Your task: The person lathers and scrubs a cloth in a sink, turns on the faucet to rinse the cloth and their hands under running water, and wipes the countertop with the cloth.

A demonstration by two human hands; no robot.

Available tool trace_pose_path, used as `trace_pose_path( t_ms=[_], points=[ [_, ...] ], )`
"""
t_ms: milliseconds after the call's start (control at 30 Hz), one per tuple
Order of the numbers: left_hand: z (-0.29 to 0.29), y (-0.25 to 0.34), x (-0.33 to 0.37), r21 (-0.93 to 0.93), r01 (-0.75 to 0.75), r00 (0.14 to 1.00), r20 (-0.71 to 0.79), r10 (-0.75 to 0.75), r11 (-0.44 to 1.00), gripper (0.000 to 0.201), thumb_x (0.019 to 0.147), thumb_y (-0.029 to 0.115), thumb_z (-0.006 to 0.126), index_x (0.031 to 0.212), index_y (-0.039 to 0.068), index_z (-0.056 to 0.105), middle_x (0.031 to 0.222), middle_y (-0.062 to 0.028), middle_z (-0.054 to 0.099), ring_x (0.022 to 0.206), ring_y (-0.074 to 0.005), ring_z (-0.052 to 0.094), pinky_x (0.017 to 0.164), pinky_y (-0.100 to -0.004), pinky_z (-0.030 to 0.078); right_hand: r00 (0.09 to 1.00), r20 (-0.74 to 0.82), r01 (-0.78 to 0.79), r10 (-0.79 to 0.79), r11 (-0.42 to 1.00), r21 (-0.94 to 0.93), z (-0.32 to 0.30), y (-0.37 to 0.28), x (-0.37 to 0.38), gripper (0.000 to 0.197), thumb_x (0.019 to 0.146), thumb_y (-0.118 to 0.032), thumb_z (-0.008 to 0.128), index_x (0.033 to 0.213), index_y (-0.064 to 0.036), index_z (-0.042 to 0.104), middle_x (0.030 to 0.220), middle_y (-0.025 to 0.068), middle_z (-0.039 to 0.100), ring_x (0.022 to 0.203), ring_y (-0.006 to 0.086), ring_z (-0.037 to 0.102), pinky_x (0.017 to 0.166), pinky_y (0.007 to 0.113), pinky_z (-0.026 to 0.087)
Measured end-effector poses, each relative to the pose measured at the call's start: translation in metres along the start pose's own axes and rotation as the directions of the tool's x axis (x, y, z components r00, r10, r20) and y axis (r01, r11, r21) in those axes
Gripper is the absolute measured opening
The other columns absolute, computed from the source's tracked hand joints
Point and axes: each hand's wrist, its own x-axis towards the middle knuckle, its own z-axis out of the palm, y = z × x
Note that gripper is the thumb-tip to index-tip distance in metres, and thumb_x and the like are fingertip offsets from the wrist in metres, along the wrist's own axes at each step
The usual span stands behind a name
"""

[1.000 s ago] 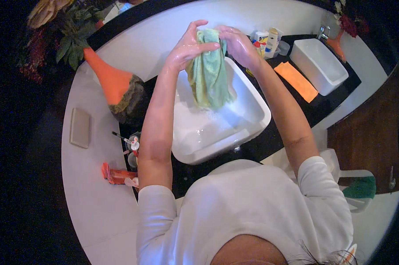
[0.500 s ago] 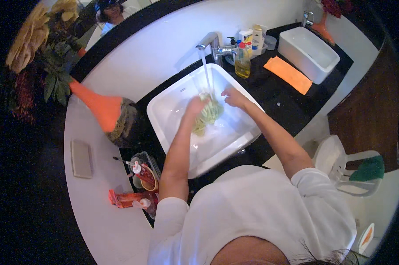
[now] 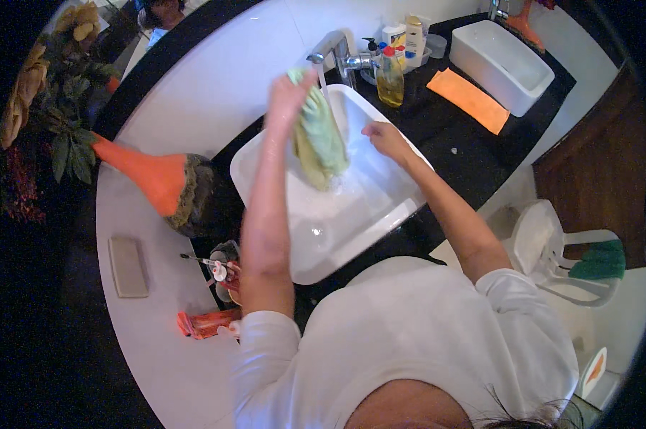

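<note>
While water runs from the faucet (image 3: 335, 47) at the counter's (image 3: 437, 121) back edge, the left hand (image 3: 289, 91) holds a green cloth (image 3: 317, 139) up by its top, grip closed on the bunched fabric, so the cloth hangs straight down under the stream and over the white basin (image 3: 337, 214). Held high like this, it probably drains into the bowl rather than onto the counter. The right hand (image 3: 384, 136) hovers just beside the cloth's lower part, over the basin, fingers loosely curled, holding nothing; it does not touch the fabric. Soap bottles (image 3: 393, 71) stand grouped behind the basin near the faucet, within reach. An orange mat (image 3: 469, 100) lies flat between this basin and a second basin (image 3: 500, 64) toward the right corner. Toothbrush cup (image 3: 223, 266) at the basin's left front corner.
</note>
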Motion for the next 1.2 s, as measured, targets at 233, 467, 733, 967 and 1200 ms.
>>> trace_pose_path(
  t_ms=[233,467,733,967,1200],
  points=[
    [0.123,-0.180,-0.052,0.430,0.112,0.961,0.182,-0.207,0.896,0.050,0.078,0.046,0.056,0.096,0.000,0.061,0.089,-0.0234,0.061,0.086,-0.0395,0.058,0.076,-0.0440,0.045,0.974,0.213,0.136,-0.073,0.944,-0.299,0.025,-0.001,-0.001,0.049,0.065,-0.006,0.062,0.113,-0.0027,0.052,0.097,0.0171,0.059,0.089,0.0285,0.057,0.077,0.034,0.046],
    [0.034,-0.033,-0.017,-0.702,0.461,0.887,0.348,-0.303,0.543,0.038,0.083,0.038,0.057,0.091,0.001,0.058,0.082,-0.0084,0.062,0.070,-0.0204,0.061,0.067,-0.0352,0.050,0.961,0.052,0.277,-0.273,0.916,-0.290,0.077,0.030,0.023,0.085,0.051,-0.036,0.076,0.122,-0.0032,0.042,0.111,0.0201,0.054,0.107,0.0377,0.048,0.100,0.044,0.028],
    [-0.029,-0.110,-0.046,-0.974,0.224,0.923,0.207,-0.325,0.017,0.036,0.090,0.036,0.044,0.099,0.002,0.053,0.099,-0.0137,0.059,0.093,-0.0277,0.057,0.084,-0.0429,0.045,0.909,0.105,0.393,-0.404,0.912,0.115,0.049,-0.091,0.070,0.042,0.068,-0.013,0.060,0.105,0.0005,0.045,0.091,0.0243,0.056,0.088,0.0369,0.056,0.077,0.037,0.044],
    [0.066,-0.192,-0.080,-0.805,0.581,0.457,0.448,-0.768,-0.124,0.059,0.083,0.038,0.048,0.131,0.009,0.031,0.136,-0.0146,0.029,0.119,-0.0314,0.037,0.095,-0.0459,0.033,0.951,0.045,0.310,-0.307,0.944,-0.112,0.053,-0.097,0.080,0.036,0.067,-0.002,0.055,0.102,-0.0008,0.048,0.091,0.0205,0.057,0.087,0.0355,0.057,0.078,0.039,0.045],
    [0.074,-0.234,-0.102,-0.842,0.517,0.507,0.447,-0.737,-0.155,0.063,0.081,0.035,0.049,0.134,0.010,0.026,0.142,-0.0127,0.017,0.128,-0.0293,0.021,0.102,-0.0501,0.018,0.916,0.375,0.365,-0.140,0.679,-0.637,0.095,-0.019,0.052,0.041,0.065,-0.003,0.056,0.105,-0.0067,0.052,0.095,0.0230,0.058,0.086,0.0382,0.057,0.077,0.044,0.046]
  ],
)
